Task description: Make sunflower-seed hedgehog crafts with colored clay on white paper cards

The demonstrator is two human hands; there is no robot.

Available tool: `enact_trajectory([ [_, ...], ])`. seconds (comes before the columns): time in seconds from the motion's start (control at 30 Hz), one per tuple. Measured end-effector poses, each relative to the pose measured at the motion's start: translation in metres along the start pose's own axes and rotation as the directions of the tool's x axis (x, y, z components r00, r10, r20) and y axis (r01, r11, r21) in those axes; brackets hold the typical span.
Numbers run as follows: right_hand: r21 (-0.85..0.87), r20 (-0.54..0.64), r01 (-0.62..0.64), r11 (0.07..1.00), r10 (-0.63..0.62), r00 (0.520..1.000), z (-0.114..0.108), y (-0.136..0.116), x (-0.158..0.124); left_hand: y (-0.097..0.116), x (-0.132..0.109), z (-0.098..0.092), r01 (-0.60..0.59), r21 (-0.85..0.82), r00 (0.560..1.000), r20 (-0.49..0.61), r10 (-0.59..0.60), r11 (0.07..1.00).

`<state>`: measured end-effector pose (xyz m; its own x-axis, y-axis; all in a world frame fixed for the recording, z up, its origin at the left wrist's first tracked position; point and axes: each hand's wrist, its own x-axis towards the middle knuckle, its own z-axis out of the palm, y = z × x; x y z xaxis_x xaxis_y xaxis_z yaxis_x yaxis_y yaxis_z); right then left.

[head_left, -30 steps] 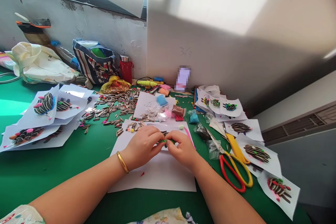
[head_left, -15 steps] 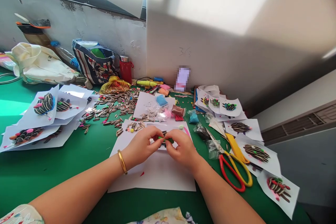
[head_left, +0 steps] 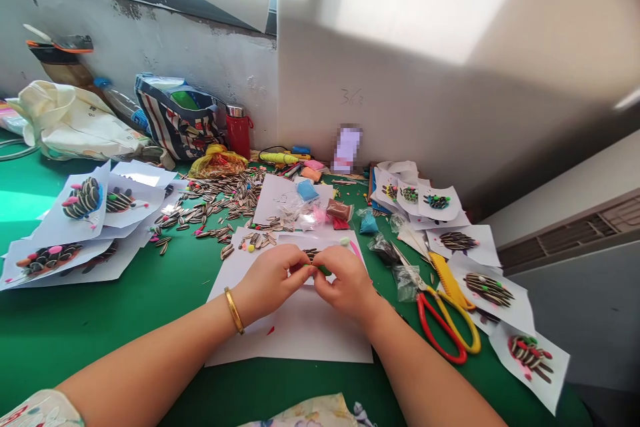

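Note:
My left hand [head_left: 273, 282] and my right hand [head_left: 349, 283] meet over a white sheet of paper [head_left: 295, 333], fingertips touching. Both are closed in a pinch around a small green piece of modelling clay [head_left: 325, 270], mostly covered by the fingers. Just behind the fingertips, a smaller white card partly shows, with sunflower seeds [head_left: 311, 254] on it, largely hidden by my hands. A pale green lump of clay [head_left: 345, 241] and a pink strip [head_left: 355, 250] lie near its upper right. Loose seeds and a yellow clay ball [head_left: 251, 248] sit left of the card.
A heap of sunflower seeds [head_left: 227, 193] spreads behind my left hand. Bagged clay [head_left: 340, 208] stands at the back. Scissors with red and yellow handles [head_left: 443, 320] lie at right. Seed-decorated cards [head_left: 83, 203] are stacked left, others [head_left: 487, 290] right. A red flask [head_left: 238, 135] stands by the wall.
My fingertips have drawn closer together, and less of the green clay shows between them. The hands stay over the same spot of the paper.

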<state>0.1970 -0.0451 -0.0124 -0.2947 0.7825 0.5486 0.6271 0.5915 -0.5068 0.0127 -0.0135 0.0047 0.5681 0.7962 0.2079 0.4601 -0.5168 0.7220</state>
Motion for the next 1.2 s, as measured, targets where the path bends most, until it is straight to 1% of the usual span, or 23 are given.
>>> enact_trajectory([
  [0.13, 0.007, -0.069, -0.078, 0.997, 0.078, 0.995, -0.003, 0.0, 0.002, -0.002, 0.001, 0.0, -0.018, -0.077, 0.994, -0.11, 0.009, 0.997],
  [0.2, 0.036, -0.112, -0.118, 0.992, 0.122, 0.986, -0.005, 0.002, 0.002, -0.005, 0.002, 0.0, -0.01, -0.126, 0.987, -0.157, -0.01, 0.992],
  [0.27, 0.063, -0.123, -0.143, 0.988, 0.15, 0.981, -0.005, 0.005, 0.001, -0.007, 0.003, -0.001, 0.018, -0.198, 0.983, -0.175, -0.053, 0.98],
  [0.33, 0.086, -0.11, -0.172, 0.981, 0.181, 0.977, -0.005, 0.008, 0.0, -0.009, 0.004, 0.0, 0.07, -0.327, 0.98, -0.154, -0.126, 0.942],
  [0.43, 0.119, -0.079, -0.195, 0.974, 0.205, 0.976, -0.006, 0.014, -0.002, -0.01, 0.005, 0.001, 0.137, -0.504, 0.974, -0.087, -0.208, 0.853],
  [0.5, 0.139, -0.072, -0.187, 0.973, 0.198, 0.977, -0.01, 0.019, -0.001, -0.008, 0.005, 0.001, 0.158, -0.53, 0.971, -0.07, -0.229, 0.833],
  [0.57, 0.138, -0.112, -0.195, 0.971, 0.21, 0.971, -0.017, 0.025, 0.001, -0.006, 0.005, 0.001, 0.178, -0.531, 0.968, -0.059, -0.246, 0.828],
  [0.63, 0.1, -0.163, -0.255, 0.962, 0.269, 0.949, -0.025, 0.032, 0.003, -0.004, 0.006, -0.001, 0.2, -0.552, 0.964, -0.038, -0.264, 0.809],
  [0.67, 0.071, -0.169, -0.301, 0.951, 0.309, 0.936, -0.029, 0.036, 0.004, -0.003, 0.006, -0.001, 0.209, -0.562, 0.963, -0.026, -0.269, 0.8],
  [0.73, 0.014, -0.141, -0.391, 0.92, 0.389, 0.91, -0.035, 0.04, 0.005, -0.002, 0.006, -0.002, 0.221, -0.567, 0.964, 0.001, -0.267, 0.794],
  [0.8, -0.073, -0.068, -0.442, 0.894, 0.438, 0.897, -0.037, 0.043, 0.005, -0.003, 0.005, -0.003, 0.213, -0.544, 0.969, 0.012, -0.246, 0.811],
  [0.83, -0.133, -0.024, -0.442, 0.887, 0.443, 0.896, -0.036, 0.043, 0.005, -0.004, 0.005, -0.004, 0.202, -0.525, 0.973, 0.009, -0.232, 0.827],
  [0.9, -0.263, 0.053, -0.398, 0.879, 0.425, 0.904, -0.034, 0.044, 0.004, -0.006, 0.004, -0.005, 0.173, -0.486, 0.978, -0.016, -0.207, 0.857],
  [0.97, -0.363, 0.086, -0.331, 0.871, 0.385, 0.919, -0.03, 0.045, 0.001, -0.006, 0.004, -0.005, 0.161, -0.482, 0.978, -0.039, -0.205, 0.861],
  [1.0, -0.396, 0.089, -0.303, 0.867, 0.364, 0.927, -0.029, 0.046, 0.0, -0.006, 0.004, -0.005, 0.17, -0.506, 0.975, -0.04, -0.22, 0.845],
  [1.07, -0.434, 0.086, -0.275, 0.858, 0.343, 0.935, -0.027, 0.049, -0.003, -0.005, 0.005, -0.004, 0.209, -0.59, 0.962, -0.018, -0.271, 0.78],
  [1.13, -0.448, 0.085, -0.277, 0.85, 0.35, 0.933, -0.027, 0.05, -0.005, -0.005, 0.006, -0.002, 0.247, -0.685, 0.947, 0.022, -0.32, 0.685],
  [1.2, -0.455, 0.072, -0.297, 0.839, 0.368, 0.927, -0.028, 0.049, -0.004, -0.005, 0.007, 0.0, 0.257, -0.751, 0.939, 0.044, -0.342, 0.609],
])
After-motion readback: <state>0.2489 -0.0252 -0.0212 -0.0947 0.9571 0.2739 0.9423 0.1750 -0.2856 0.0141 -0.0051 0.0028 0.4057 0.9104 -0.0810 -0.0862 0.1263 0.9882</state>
